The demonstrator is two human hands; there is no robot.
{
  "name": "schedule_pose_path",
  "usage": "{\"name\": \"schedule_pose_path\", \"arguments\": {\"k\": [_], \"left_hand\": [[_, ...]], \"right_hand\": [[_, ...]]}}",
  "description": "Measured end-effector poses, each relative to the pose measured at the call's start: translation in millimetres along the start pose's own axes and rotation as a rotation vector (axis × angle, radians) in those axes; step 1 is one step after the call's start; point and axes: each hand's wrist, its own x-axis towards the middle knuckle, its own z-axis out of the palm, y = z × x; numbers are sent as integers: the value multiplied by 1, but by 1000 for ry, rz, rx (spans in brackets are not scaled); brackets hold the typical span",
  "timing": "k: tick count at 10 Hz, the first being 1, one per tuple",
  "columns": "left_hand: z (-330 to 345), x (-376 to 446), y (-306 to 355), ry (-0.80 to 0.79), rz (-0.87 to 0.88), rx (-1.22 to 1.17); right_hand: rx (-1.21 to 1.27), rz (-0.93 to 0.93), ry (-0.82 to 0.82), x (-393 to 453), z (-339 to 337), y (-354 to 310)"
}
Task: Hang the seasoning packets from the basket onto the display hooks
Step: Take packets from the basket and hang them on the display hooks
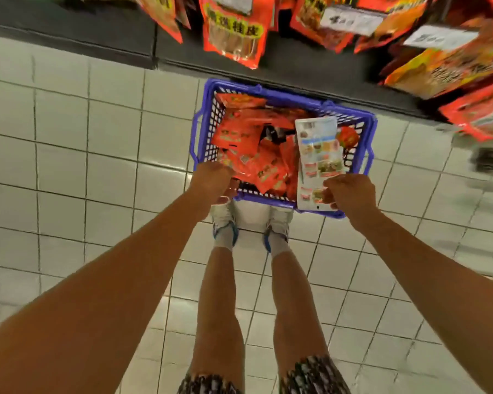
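A blue plastic basket point(365, 155) stands on the tiled floor in front of my feet, holding several orange-red seasoning packets point(256, 155). My right hand point(350, 194) grips the lower end of a pale packet point(319, 149) with food pictures, held over the basket's right side. My left hand point(211, 177) reaches down into the basket's near left corner, its fingers curled around the edge of a red packet point(234, 163). Orange-red packets hang on the display point(234, 32) above the basket.
A dark shelf base point(97, 29) runs along the floor behind the basket. More hanging packets and white price tags point(350, 19) crowd the upper right. White floor tiles point(83, 155) stretch to the left. My legs and shoes point(225, 223) stand just behind the basket.
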Motion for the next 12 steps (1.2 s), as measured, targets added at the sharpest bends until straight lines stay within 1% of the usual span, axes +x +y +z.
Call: {"name": "schedule_pose_path", "arguments": {"k": [1,2,3,4,5,6,7,8,9,10,11,12], "left_hand": [[8,47,-19,3,-20,80],[15,87,-36,-30,-34,229],[25,112,-49,-32,-26,311],[39,123,-59,-50,19,394],[51,124,-66,-66,40,390],[61,123,-66,39,178,570],[64,122,-63,39,475,746],[67,117,-47,63,735,829],[72,115,-33,67,896,906],[69,117,-36,29,934,770],[64,120,-53,71,776,725],[56,122,-67,160,745,633]], "right_hand": [[-457,-112,34,48,19,29],[-798,-182,13,90,29,52],[-1042,-399,-27,119,36,68],[-1188,-521,7,144,34,76],[-1116,-654,10,146,31,79],[-919,-802,-40,127,29,70],[-674,-868,-95,93,25,47],[-534,-975,-147,63,11,26],[-403,-1088,-207,43,1,13],[-322,-1099,-202,46,2,11],[-288,-830,-157,73,4,20],[-624,-577,-88,115,4,43]]}}
